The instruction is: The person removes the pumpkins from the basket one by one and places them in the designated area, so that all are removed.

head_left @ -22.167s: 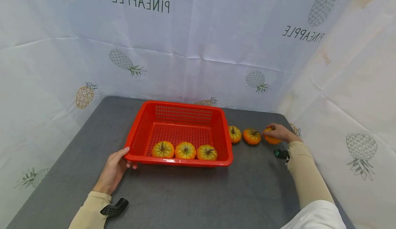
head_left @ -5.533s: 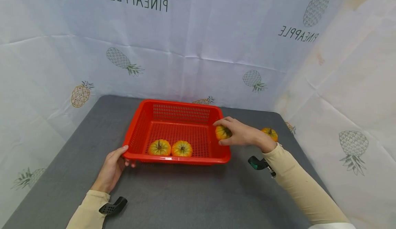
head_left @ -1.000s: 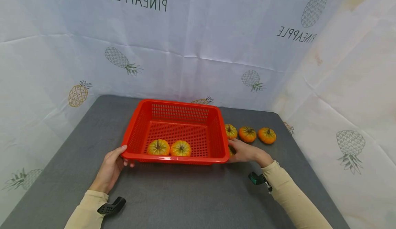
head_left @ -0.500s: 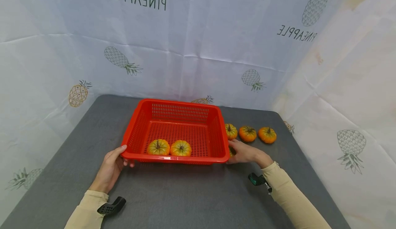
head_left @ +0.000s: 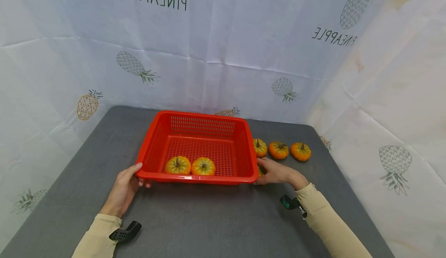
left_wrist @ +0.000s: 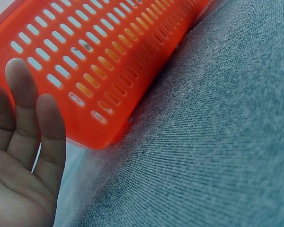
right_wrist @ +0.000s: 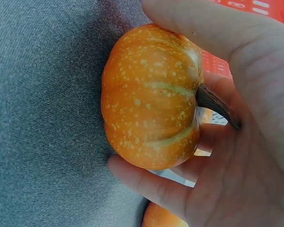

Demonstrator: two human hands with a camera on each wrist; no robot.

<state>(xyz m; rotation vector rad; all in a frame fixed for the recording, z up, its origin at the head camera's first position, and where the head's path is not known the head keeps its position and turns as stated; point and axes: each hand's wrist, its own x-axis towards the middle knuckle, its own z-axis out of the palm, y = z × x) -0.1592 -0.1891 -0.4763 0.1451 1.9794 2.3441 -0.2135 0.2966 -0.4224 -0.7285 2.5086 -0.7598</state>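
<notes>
A red plastic basket with slotted walls stands on the grey table. My left hand holds its front left corner, thumb on the rim and fingers below; the left wrist view shows these fingers beside the slotted wall. Two small orange-green pumpkins, a left one and a right one, sit along the basket's front inside. Just outside the right wall, my right hand grips another pumpkin, thumb and fingers around its sides. That pumpkin touches the table, its stem toward the palm.
Behind my right hand, three pumpkins stand in a row on the table: one by the basket wall, a middle one and a right one. A pineapple-printed cloth hangs around the table's back and sides.
Earlier, three pumpkins were in the basket; now two are. The right hand carried one over the right rim and down to the table outside. In the last second, both hands have stayed put.
</notes>
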